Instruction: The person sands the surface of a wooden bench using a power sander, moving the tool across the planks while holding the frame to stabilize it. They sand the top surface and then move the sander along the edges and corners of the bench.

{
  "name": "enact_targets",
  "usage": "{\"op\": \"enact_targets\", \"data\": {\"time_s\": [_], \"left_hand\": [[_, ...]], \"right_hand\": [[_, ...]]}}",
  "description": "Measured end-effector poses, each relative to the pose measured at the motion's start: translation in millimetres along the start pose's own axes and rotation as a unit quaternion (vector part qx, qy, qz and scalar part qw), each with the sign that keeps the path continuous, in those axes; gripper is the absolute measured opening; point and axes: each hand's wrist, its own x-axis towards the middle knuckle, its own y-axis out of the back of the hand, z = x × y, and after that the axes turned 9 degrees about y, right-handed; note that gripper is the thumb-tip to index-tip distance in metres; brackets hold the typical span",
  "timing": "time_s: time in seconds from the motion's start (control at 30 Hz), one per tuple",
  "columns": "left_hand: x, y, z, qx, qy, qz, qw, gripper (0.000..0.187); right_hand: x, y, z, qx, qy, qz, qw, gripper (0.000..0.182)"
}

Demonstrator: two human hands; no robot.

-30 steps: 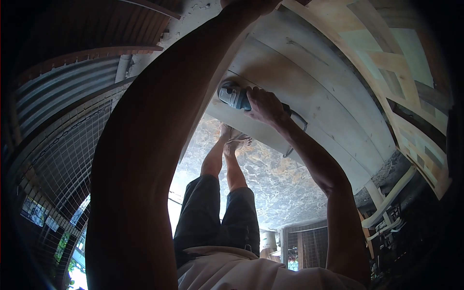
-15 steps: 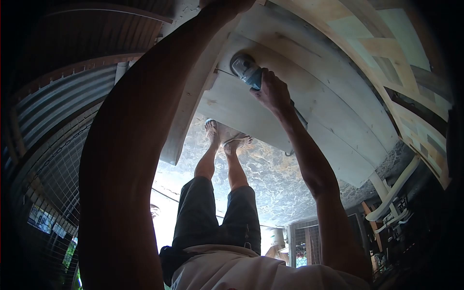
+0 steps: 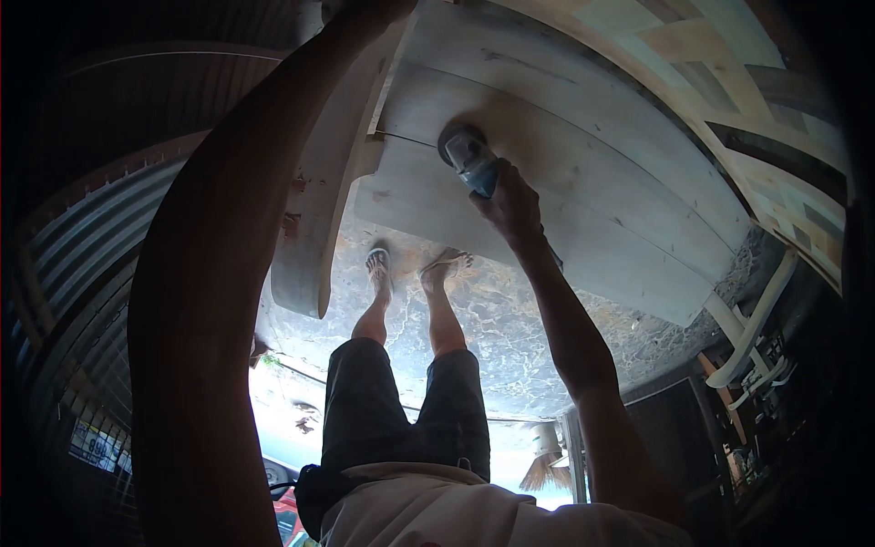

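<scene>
My right hand [image 3: 513,208] is closed around the teal body of an angle grinder [image 3: 474,164]. The tool's round, dark disc end lies against a broad, pale wooden panel [image 3: 602,191], beside a dark smudged patch. My left arm reaches up across the left side, and my left hand [image 3: 387,9] is cut off by the top edge, close to an upright pale wooden board [image 3: 305,228]. Its fingers are hidden, so what it touches cannot be made out.
Both feet, in sandals, stand on a cracked, mottled floor [image 3: 510,314]. A patchwork wooden surface [image 3: 702,55] curves along the right. Corrugated metal [image 3: 91,242] and wire mesh are at left. Curved pale wooden pieces [image 3: 752,328] and dark clutter stand at lower right. A straw broom [image 3: 545,465] hangs behind.
The view has shifted, and the panel and upright board appear further left. The grinder now sits further right along the panel, still in my right hand. My left foot has stepped back slightly.
</scene>
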Motion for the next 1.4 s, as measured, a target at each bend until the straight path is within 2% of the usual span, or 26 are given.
{"op": "enact_targets", "data": {"time_s": [0.03, 0.13, 0.23, 0.33, 0.37, 0.47, 0.53, 0.63, 0.67, 0.77, 0.83, 0.87, 0.93, 1.0, 1.07, 1.13, 1.23, 1.27, 1.33, 1.4], "left_hand": [[4, 11, 18, -0.195, 0.137, -0.025, 0.971, 0.075], [14, 59, 44, -0.219, 0.150, -0.146, 0.953, 0.074], [14, 52, 39, -0.211, 0.095, -0.115, 0.966, 0.075], [17, 51, 32, -0.124, 0.122, -0.158, 0.972, 0.076], [12, 49, 35, -0.199, 0.152, -0.138, 0.958, 0.079], [9, 15, 12, -0.194, 0.091, -0.071, 0.974, 0.087], [12, 27, 16, -0.164, 0.125, -0.110, 0.972, 0.089], [15, 58, 36, -0.119, 0.170, -0.170, 0.963, 0.093], [18, 53, 39, -0.106, 0.181, -0.190, 0.959, 0.094], [12, 33, 19, -0.090, 0.153, -0.139, 0.974, 0.097], [31, 35, 5, -0.105, -0.002, -0.181, 0.978, 0.065], [35, 39, 5, -0.109, -0.080, -0.199, 0.971, 0.051], [31, 52, 19, 0.074, -0.063, -0.216, 0.971, 0.061], [27, 65, 33, 0.116, -0.017, -0.220, 0.968, 0.066], [29, 70, 41, 0.018, 0.058, -0.221, 0.973, 0.064], [33, 39, 6, 0.013, -0.092, -0.192, 0.977, 0.057], [33, 38, 0, 0.035, -0.077, -0.174, 0.981, 0.052], [30, 28, -11, 0.046, -0.099, -0.161, 0.981, 0.054], [33, 34, -2, 0.012, -0.065, -0.155, 0.986, 0.058], [26, 68, 43, -0.073, 0.045, -0.180, 0.980, 0.064]], "right_hand": [[5, -4, -12, -0.019, 0.004, -0.009, 1.000, 0.065], [8, -30, -38, -0.025, 0.092, -0.027, 0.995, 0.068], [0, -36, -52, -0.029, 0.131, -0.098, 0.986, 0.072], [-8, -23, -26, -0.037, 0.068, -0.045, 0.996, 0.071], [-14, -16, -13, -0.019, 0.027, -0.015, 0.999, 0.069], [-25, 4, 19, 0.061, -0.160, 0.041, 0.984, 0.069], [-22, 19, 14, 0.087, -0.279, 0.044, 0.955, 0.069], [-4, 10, -11, 0.117, -0.321, 0.060, 0.938, 0.071], [6, 2, -25, 0.112, -0.308, 0.067, 0.942, 0.071], [34, -31, -58, 0.112, -0.239, 0.100, 0.959, 0.068], [46, -45, -76, 0.101, -0.189, 0.102, 0.971, 0.069], [49, -47, -82, 0.124, -0.185, 0.101, 0.970, 0.063], [49, -47, -88, 0.124, -0.169, 0.078, 0.975, 0.063], [37, -43, -80, 0.109, -0.165, 0.068, 0.978, 0.064], [21, -40, -64, 0.108, -0.176, 0.071, 0.976, 0.065], [-3, -32, -42, 0.123, -0.202, 0.085, 0.968, 0.067], [-28, -4, -19, 0.142, -0.293, 0.084, 0.942, 0.063], [-33, -2, -17, 0.139, -0.327, 0.088, 0.931, 0.064], [-30, -5, -18, 0.153, -0.330, 0.104, 0.926, 0.063], [-15, -20, -34, 0.150, -0.314, 0.107, 0.931, 0.063]]}}
